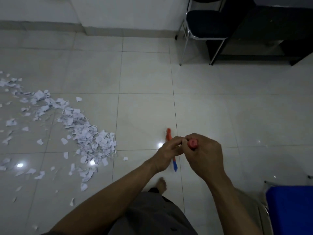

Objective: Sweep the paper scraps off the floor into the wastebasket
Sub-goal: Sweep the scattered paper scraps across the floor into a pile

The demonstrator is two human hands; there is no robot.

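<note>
1. Looking down at a pale glossy tiled floor. The light is dim, with a few bright reflections on the tiles.
2. Torn white paper scraps lie in a loose drift on the left side of the floor. They are densest in a band running from the left edge down toward the centre, with stray bits all round it. They are well apart from both hands.
3. Long plastic handle with a red cap on its near end and an orange and blue shaft. It is seen almost end-on, pointing down at the floor to the right of the scraps. Its far end cannot be made out.
4. Right hand: fingers clenched round the handle just below the red cap.
5. Left hand: touching the right, fingers wrapped round the shaft lower down. Orange shows beyond it, blue beneath it.
6. Bare foot on the tile below the hands.
7. Black padded chair with chrome legs at top right, beside a dark desk. Bright blue flat-topped object in the bottom right corner.
</note>
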